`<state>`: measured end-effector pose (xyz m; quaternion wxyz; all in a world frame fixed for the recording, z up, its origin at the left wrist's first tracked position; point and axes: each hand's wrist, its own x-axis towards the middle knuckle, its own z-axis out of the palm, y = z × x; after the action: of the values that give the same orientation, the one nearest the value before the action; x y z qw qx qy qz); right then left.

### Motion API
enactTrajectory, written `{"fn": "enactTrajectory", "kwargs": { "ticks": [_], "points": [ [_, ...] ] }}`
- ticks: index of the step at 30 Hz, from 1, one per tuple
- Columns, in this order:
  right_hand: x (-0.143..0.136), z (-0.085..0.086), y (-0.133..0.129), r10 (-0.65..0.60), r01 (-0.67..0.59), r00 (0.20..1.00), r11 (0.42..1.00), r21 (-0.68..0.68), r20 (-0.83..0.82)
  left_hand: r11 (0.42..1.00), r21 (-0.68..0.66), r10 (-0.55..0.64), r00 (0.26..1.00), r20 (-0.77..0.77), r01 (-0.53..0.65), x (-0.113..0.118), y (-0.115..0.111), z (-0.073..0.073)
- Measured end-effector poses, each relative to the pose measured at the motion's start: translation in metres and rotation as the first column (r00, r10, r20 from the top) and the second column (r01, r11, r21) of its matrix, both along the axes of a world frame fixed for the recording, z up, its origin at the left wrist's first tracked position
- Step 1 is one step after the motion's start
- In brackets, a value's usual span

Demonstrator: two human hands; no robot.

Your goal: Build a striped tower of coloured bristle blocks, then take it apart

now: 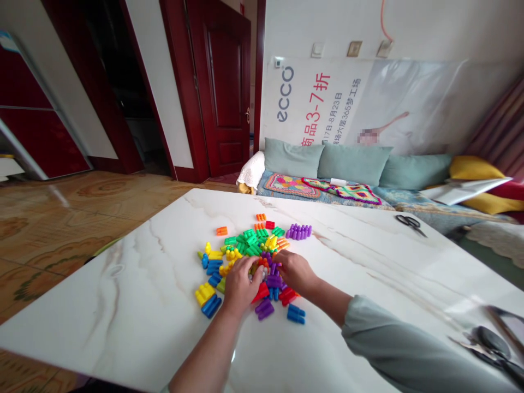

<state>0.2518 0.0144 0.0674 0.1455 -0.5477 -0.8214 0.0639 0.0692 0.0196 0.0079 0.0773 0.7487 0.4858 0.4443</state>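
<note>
Many small plastic pieces in several colours lie in a pile on the white marbled table. My left hand is at the pile's near side, fingers curved around small orange and grey pieces, thumb apart from the fingers. To its right, my right hand reaches in with its fingers pressed together beside purple pieces; what is between them is too small to name. Green pieces lie beyond the hands. Yellow pieces and blue pieces are at the left, and a purple row stands at the back right.
Black scissors lie near the table's far right edge. Another pair of scissors is at the near right, beside a dark-framed object. Beyond the table is a sofa with green cushions.
</note>
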Motion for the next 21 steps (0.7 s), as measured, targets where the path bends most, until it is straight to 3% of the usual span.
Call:
{"fn": "enactTrajectory", "kwargs": {
  "ticks": [5,12,16,21],
  "points": [
    [-0.017,-0.002,0.001,-0.07,0.071,0.995,0.997,-0.008,0.067,0.992,0.039,-0.12,0.99,-0.075,0.123,-0.001,-0.006,0.01],
    [-0.025,-0.011,0.014,-0.079,0.087,0.986,0.995,-0.043,0.146,0.994,0.01,-0.11,0.988,-0.107,0.111,0.001,-0.007,0.009],
    [-0.028,-0.012,0.013,-0.082,0.082,0.992,0.997,0.004,0.091,0.995,0.007,-0.102,0.992,-0.08,0.102,0.002,-0.006,0.007],
    [-0.014,-0.012,0.02,-0.101,0.115,0.987,0.987,0.111,-0.121,0.994,0.005,-0.112,0.992,-0.06,0.112,0.002,-0.006,0.007]
  ]
}}
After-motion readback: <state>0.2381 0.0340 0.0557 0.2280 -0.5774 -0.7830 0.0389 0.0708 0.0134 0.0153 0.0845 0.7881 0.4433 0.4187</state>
